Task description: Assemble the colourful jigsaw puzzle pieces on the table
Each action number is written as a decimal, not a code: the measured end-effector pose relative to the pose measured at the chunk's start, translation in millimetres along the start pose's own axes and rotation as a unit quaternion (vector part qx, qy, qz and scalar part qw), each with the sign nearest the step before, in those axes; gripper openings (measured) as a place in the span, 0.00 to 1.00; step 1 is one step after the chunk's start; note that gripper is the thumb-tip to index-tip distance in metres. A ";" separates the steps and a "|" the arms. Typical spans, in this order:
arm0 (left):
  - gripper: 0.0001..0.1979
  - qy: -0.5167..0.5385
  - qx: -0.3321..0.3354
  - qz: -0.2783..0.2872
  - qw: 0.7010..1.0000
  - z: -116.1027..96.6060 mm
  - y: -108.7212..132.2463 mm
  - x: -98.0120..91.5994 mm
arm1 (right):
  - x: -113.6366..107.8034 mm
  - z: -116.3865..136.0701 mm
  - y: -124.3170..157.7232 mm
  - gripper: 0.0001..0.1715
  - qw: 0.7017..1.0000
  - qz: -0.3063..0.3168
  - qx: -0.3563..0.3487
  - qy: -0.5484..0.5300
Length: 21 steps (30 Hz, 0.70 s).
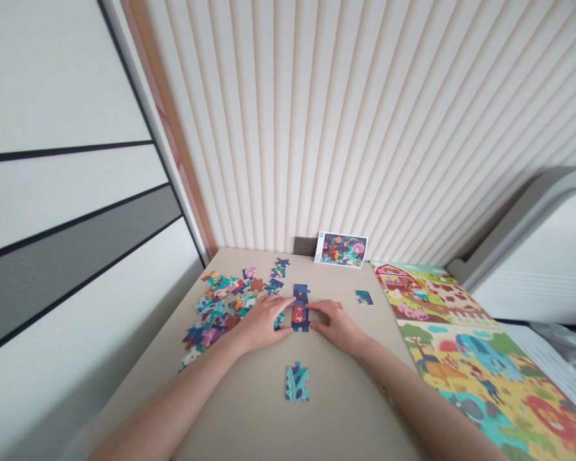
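Two dark blue jigsaw pieces stand in a short column at the middle of the table. The upper jigsaw piece (pixel 301 291) is plain dark blue, and the lower jigsaw piece (pixel 299 315) carries a red figure. My left hand (pixel 264 322) grips the left side of the column with forefinger and thumb. From the opposite side, my right hand (pixel 338 325) holds the right edge with bent fingertips, so the lower piece sits between both hands. Nearer to me lies a teal jigsaw piece (pixel 297 383) with a leaf pattern. A small dark blue piece (pixel 364 298) rests beyond my right hand.
A heap of loose jigsaw pieces (pixel 216 310) spreads over the table's left side. The picture card (pixel 342 250) leans on the ribbed wall beside a socket (pixel 304 246). Along the right are a farm picture (pixel 432 291) and an animal picture (pixel 499 384).
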<state>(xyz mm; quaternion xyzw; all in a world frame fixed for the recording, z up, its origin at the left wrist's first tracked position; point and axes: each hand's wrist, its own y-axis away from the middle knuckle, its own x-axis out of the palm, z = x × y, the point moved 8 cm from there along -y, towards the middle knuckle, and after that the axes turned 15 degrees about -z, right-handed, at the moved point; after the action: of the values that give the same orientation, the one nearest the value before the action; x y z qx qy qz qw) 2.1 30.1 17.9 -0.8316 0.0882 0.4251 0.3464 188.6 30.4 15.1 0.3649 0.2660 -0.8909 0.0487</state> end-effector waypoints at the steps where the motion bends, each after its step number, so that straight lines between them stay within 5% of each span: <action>1: 0.34 -0.002 0.001 0.000 1.000 -0.3 -0.2 -0.3 | 0.4 1.3 -0.2 0.23 1.000 0.001 0.000 0.002; 7: 0.33 -0.009 0.022 -0.008 1.000 -8.0 -0.1 -5.5 | -26.5 -3.1 -0.4 0.24 0.999 -0.003 -0.032 0.020; 12: 0.32 -0.019 0.049 -0.006 0.999 -12.1 2.6 -6.7 | -94.4 -73.2 6.3 0.17 0.975 -0.088 0.057 0.197; 15: 0.32 -0.034 0.060 -0.008 0.998 -14.0 0.6 -9.0 | -110.6 -98.7 11.1 0.18 0.968 -0.089 0.077 0.221; 21: 0.18 -0.084 0.107 -0.041 0.990 -52.0 2.5 -43.8 | -122.9 -85.8 29.9 0.24 0.960 -0.110 0.063 0.251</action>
<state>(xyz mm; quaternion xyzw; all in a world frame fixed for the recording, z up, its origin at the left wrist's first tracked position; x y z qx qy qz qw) 7.2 -12.0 71.1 -0.7540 0.0696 0.4674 0.4564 340.2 35.4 34.3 0.5474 0.2511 -0.7858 -0.1409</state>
